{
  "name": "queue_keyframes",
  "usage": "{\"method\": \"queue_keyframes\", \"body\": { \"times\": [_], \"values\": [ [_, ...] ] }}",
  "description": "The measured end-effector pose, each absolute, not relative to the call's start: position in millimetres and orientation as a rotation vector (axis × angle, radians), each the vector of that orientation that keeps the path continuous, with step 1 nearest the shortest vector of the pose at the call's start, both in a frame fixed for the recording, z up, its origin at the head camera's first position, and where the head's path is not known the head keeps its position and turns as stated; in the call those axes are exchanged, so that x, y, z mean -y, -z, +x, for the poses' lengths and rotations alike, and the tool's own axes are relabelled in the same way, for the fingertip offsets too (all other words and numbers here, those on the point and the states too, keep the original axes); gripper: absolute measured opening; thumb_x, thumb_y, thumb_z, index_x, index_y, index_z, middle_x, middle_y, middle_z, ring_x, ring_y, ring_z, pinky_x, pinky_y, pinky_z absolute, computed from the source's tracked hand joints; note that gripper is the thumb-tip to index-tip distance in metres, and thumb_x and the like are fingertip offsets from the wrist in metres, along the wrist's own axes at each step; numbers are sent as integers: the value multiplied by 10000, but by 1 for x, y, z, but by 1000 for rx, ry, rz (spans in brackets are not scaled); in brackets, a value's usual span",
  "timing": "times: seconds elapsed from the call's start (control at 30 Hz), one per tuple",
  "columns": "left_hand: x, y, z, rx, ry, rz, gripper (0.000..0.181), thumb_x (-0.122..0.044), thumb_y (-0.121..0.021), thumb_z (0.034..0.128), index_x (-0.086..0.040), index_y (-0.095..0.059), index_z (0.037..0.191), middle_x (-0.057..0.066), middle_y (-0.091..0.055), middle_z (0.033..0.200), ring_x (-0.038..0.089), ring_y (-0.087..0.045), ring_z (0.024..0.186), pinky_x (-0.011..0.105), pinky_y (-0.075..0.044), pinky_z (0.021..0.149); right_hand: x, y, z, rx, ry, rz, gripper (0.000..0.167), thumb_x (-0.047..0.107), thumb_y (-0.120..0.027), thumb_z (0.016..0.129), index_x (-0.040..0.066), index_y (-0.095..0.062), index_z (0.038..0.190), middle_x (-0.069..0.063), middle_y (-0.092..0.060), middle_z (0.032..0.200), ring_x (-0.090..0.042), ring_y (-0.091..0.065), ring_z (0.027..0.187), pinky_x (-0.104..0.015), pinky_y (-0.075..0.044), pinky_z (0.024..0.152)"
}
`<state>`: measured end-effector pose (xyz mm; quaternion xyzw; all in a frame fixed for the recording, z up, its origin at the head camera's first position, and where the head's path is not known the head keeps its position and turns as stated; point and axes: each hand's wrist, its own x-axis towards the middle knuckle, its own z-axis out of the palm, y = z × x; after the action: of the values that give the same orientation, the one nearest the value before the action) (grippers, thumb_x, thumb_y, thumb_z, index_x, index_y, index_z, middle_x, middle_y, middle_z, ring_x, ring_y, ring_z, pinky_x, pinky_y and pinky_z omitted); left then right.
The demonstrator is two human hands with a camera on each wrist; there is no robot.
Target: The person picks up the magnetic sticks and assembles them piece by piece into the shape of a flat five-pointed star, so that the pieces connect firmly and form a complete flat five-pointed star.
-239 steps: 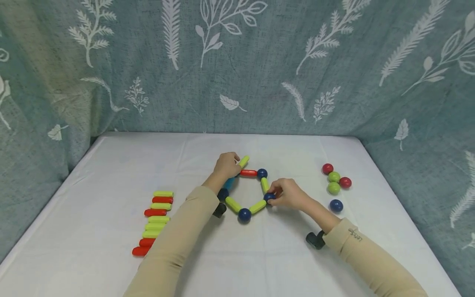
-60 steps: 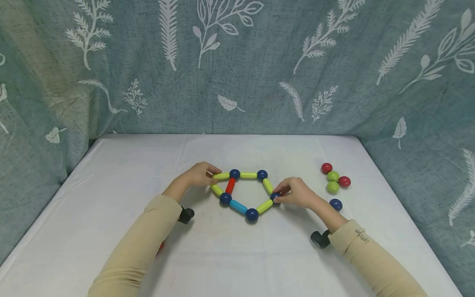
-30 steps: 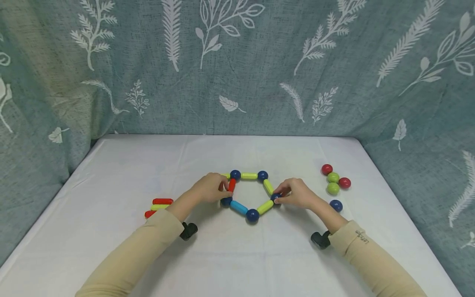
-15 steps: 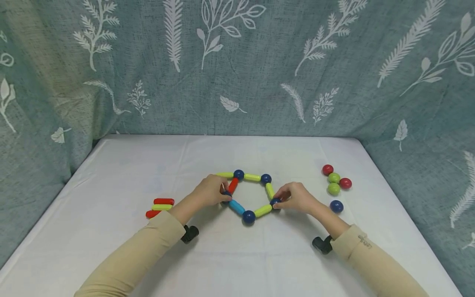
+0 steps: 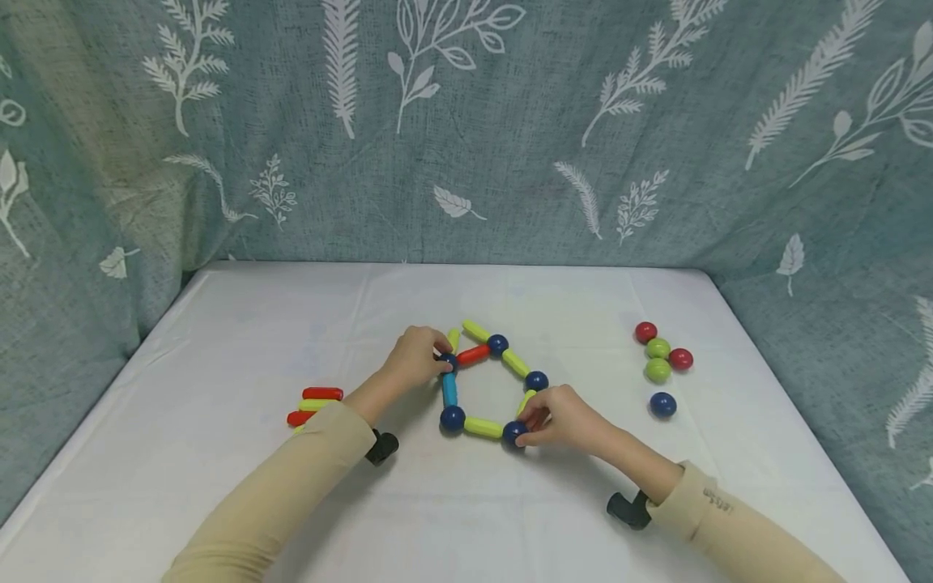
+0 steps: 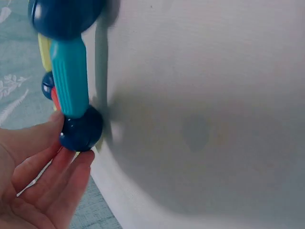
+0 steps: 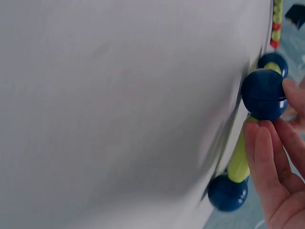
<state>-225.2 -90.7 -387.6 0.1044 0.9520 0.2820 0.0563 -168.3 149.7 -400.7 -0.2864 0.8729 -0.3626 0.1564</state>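
Several navy balls and coloured rods form a five-sided ring of magnetic building pieces on the table. My left hand [image 5: 419,356] pinches the ring's left ball [image 6: 82,131] between thumb and fingertips. From that ball run a blue rod [image 5: 449,389], a red rod [image 5: 474,355] and an outward yellow-green rod [image 5: 453,338], partly hidden by my fingers. Another yellow-green rod [image 5: 477,330] juts from the top ball [image 5: 498,345]. With its fingertips my right hand [image 5: 564,417] grips the near right ball [image 7: 264,94]. A yellow-green rod [image 5: 483,427] links it to the near left ball [image 5: 452,419].
Spare red and yellow-green rods [image 5: 321,393] lie in a row at the left, partly behind my left sleeve. Red and green balls [image 5: 658,349] sit at the right with one loose navy ball [image 5: 662,405]. A patterned curtain [image 5: 466,162] hangs behind the white table [image 5: 219,340].
Since half a second ago the ring has turned clockwise. My left hand has moved slightly away from me, my right hand nearer. Compared with earlier, two outward yellow-green rods are joined on.
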Motion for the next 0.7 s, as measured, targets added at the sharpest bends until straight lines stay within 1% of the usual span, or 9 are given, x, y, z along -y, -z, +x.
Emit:
{"method": "queue_keyframes", "body": {
  "times": [0.13,0.27,0.4,0.53,0.7],
  "values": [
    [84,389,-230,-2873,-886,283,216,-34,-682,805,-8,-675,1020,112,-647,1022,197,-616,891,289,-508,734,-140,403,-163,-2473,1048,-879,170,80,-767,720,1,-698,854,4,-657,754,-44,-586,668,-163,-497,596],
    [80,389,-232,-2881,-883,305,221,-13,-664,811,-2,-668,1032,121,-646,1028,217,-618,916,301,-509,753,-131,405,-160,-2470,1032,-939,153,76,-756,733,13,-705,863,32,-649,719,-13,-565,640,-159,-493,584],
    [77,389,-235,-2888,-856,358,256,-45,-690,796,5,-661,1046,129,-642,1046,236,-606,960,327,-496,806,-126,405,-159,-2480,1024,-991,127,73,-751,738,21,-706,845,49,-630,675,0,-540,603,-165,-486,557],
    [77,390,-237,-2889,-846,355,286,-72,-722,776,3,-664,1046,128,-644,1050,245,-587,1000,340,-475,850,-124,404,-159,-2480,1018,-1013,118,71,-746,742,24,-703,841,53,-618,659,1,-532,594,-170,-482,550],
    [77,391,-239,-2880,-897,327,267,-66,-734,764,-3,-680,1017,119,-659,1006,224,-607,947,313,-493,799,-127,403,-159,-2458,1021,-997,137,57,-737,745,17,-705,872,42,-635,690,-10,-554,620,-175,-492,574]
  ]
}}
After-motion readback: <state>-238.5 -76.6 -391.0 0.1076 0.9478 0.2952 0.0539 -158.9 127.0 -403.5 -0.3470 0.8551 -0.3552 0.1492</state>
